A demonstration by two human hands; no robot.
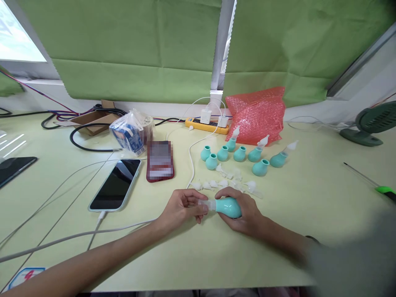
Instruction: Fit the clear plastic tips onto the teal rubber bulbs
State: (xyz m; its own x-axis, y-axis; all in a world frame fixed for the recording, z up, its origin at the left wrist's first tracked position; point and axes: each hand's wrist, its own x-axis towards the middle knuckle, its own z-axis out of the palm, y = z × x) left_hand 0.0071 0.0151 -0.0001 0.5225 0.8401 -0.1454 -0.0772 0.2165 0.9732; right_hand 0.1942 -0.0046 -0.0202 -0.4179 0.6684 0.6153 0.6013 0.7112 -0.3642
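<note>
A teal squeeze bulb (229, 207) lies on its side in my right hand (247, 212), whose fingers wrap around its round end. My left hand (185, 208) pinches a clear plastic connector (211, 205) that meets the bulb's neck. Just beyond my hands lie several small white tips (213, 184) and clear connectors (236, 174). Farther back stand several open-necked teal bulbs (239, 154). Three other bulbs, among them the rightmost bulb (278, 159), carry a clear connector and a white tip (292, 145).
Two phones, a white-cased phone (116, 185) and a red-cased phone (160, 161), lie left of centre. A yellow power strip (207, 125) and a red bubble-wrap bag (256, 115) are at the back. At right are a screwdriver (365, 177) and a green fan (368, 123). A white cable (77, 236) crosses the left side.
</note>
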